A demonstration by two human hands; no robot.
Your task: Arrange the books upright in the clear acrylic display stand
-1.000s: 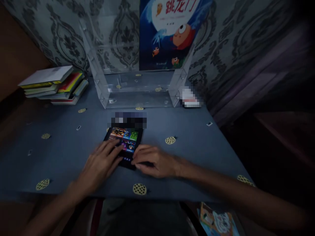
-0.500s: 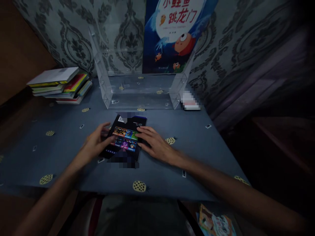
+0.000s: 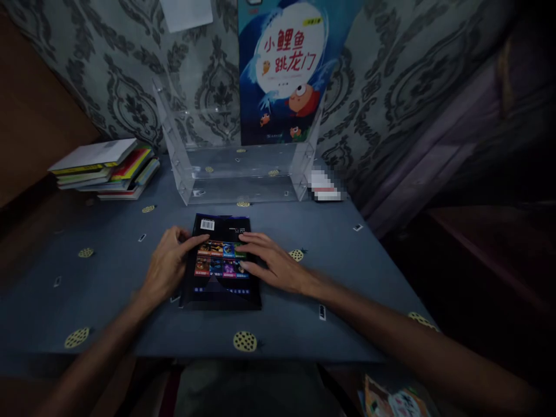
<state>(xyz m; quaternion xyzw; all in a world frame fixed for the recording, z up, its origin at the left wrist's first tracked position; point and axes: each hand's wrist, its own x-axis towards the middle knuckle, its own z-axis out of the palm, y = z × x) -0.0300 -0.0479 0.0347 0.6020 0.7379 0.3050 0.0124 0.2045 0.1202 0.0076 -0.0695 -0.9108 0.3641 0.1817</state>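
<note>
A dark book (image 3: pixel 221 289) lies on the cloth-covered table, its back cover up, with a barcode at the top left and two rows of small colourful pictures. My left hand (image 3: pixel 167 263) is closed at the book's left edge, its thumb on the cover and its other fingers curled beside or under the edge, partly hidden. From the right, my right hand (image 3: pixel 278 263) rests with outstretched fingers and thumb on the cover's right side.
Behind the book stands a clear acrylic rack (image 3: pixel 243 191) holding a blue picture book (image 3: pixel 282 75) upright. A stack of books (image 3: pixel 104 168) is at the back left. A blurred white item (image 3: pixel 325 188) lies right of the rack. More books (image 3: pixel 395 399) show below the table's front edge.
The book has turned to lie straighter and sits slightly nearer the front edge. My left thumb has moved up the cover. The camera view has tilted upward.
</note>
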